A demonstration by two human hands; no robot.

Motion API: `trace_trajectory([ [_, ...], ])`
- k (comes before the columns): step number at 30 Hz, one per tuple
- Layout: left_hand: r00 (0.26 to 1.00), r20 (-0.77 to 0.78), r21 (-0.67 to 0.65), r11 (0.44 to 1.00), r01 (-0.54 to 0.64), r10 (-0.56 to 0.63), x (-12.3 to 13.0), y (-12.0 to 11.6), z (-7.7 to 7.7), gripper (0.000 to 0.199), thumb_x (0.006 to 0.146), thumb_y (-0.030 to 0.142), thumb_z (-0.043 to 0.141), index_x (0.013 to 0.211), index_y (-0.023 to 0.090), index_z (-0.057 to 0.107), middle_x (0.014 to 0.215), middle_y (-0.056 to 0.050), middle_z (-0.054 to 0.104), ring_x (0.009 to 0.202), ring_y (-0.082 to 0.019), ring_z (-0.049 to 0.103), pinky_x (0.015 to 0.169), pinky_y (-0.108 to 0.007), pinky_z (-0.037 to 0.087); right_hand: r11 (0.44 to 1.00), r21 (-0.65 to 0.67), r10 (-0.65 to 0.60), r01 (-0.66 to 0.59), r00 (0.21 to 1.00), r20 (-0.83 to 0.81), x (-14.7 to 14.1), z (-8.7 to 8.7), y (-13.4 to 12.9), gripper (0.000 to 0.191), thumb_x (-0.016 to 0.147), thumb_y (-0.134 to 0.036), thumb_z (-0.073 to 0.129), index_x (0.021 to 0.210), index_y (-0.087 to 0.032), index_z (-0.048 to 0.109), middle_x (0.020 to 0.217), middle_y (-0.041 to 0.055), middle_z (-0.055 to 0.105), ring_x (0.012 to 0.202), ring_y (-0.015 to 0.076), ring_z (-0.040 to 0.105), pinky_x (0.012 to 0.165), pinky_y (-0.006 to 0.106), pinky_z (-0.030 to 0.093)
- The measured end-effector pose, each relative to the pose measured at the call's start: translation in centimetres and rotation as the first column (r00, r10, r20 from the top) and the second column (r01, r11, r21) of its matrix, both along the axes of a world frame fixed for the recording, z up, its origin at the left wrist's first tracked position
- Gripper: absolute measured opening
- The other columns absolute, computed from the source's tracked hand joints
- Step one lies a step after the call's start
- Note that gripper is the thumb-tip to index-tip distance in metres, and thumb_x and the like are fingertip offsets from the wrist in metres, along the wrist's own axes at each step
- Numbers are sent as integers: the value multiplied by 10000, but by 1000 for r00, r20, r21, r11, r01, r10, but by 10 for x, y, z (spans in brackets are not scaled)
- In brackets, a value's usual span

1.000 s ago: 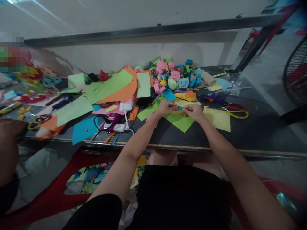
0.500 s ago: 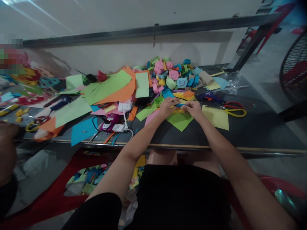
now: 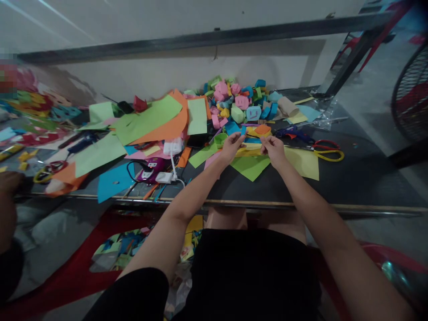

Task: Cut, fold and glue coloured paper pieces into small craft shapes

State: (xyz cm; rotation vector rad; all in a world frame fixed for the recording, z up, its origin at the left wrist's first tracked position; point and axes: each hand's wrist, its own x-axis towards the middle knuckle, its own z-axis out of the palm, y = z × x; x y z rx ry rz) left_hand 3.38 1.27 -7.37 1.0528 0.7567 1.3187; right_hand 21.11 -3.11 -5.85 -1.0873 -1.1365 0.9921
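Over the middle of the table, my left hand [image 3: 233,146] is closed in a pinch on a small blue paper piece [image 3: 243,131], which stands up from the fingertips. My right hand [image 3: 273,149] pinches a thin dark stick [image 3: 254,136] that points left towards the blue piece; whether the two touch I cannot tell. Beneath the hands lie yellow paper strips [image 3: 247,152] and a green sheet [image 3: 251,167]. A small green folded paper box [image 3: 220,140] is beside my left hand.
Behind the hands is a heap of coloured paper shapes [image 3: 239,102]. Scissors [image 3: 326,150] and a dark blue glue gun [image 3: 293,133] lie on the right. To the left are a purple power strip [image 3: 152,170] and large paper sheets [image 3: 150,117]. Another person's hand [image 3: 10,180] is at far left.
My hands have drawn slightly apart. The blue paper, earlier lying flat between both hands, now stands upright in my left fingers, and a thin dark stick shows in my right.
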Motion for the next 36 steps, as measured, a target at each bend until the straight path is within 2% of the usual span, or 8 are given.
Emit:
trace_trajectory([
  [4,979,142,-129,978,164,-146,-6,0,6,167,850,195,779,781,167,630,1003,-33,725,1089,-148,690,969,-266,557,969,159,-212,187,964,163,7,-5,4,651,674,-851,688,707,-207,604,631,12,651,556,119,569,503,244,411],
  [7,964,164,-186,953,241,-211,-8,-2,7,89,903,206,723,846,165,669,898,-17,703,1075,-150,706,1062,-302,538,938,234,-306,257,929,207,11,-8,7,638,765,-840,614,778,-202,631,705,35,682,657,152,626,550,259,437],
  [13,984,-33,-95,980,174,-177,-1,0,-3,288,834,369,818,739,163,639,754,25,645,806,-92,688,917,-251,556,899,280,-394,338,902,176,13,-12,10,586,844,-795,567,828,-211,609,707,26,663,677,159,655,554,261,475],
  [17,964,-161,16,976,215,-210,-4,4,-5,460,785,580,798,701,156,642,771,-14,688,774,-98,665,821,-247,537,919,194,-366,343,926,94,12,-11,10,552,829,-769,613,854,-218,595,664,2,634,565,138,634,433,231,420],
  [23,802,-576,168,937,306,-159,-15,2,-3,489,688,598,823,601,143,665,578,0,609,569,-88,518,570,-235,389,951,152,-281,269,958,62,9,-7,6,554,782,-769,666,848,-225,581,660,-15,619,488,125,622,342,210,368],
  [29,711,-703,371,857,358,7,-18,1,2,436,836,508,695,590,166,582,545,39,441,540,-89,394,534,-252,306,948,172,-295,267,941,168,13,-13,10,507,859,-732,601,882,-226,585,685,5,632,534,154,647,392,234,442],
  [33,660,-745,469,782,411,100,-17,3,1,322,960,400,541,743,173,609,676,-3,565,651,-132,527,647,-271,442,909,296,-407,294,782,472,18,-14,8,366,984,-507,512,1157,-206,626,1010,117,735,947,267,729,763,398,615],
  [36,590,-778,539,714,447,219,-17,4,-3,206,967,309,520,881,166,641,879,-84,685,860,-195,639,824,-340,518,906,421,-385,36,482,787,12,-6,-1,480,962,-259,494,1436,-196,534,1423,163,617,1368,317,536,1124,536,451],
])
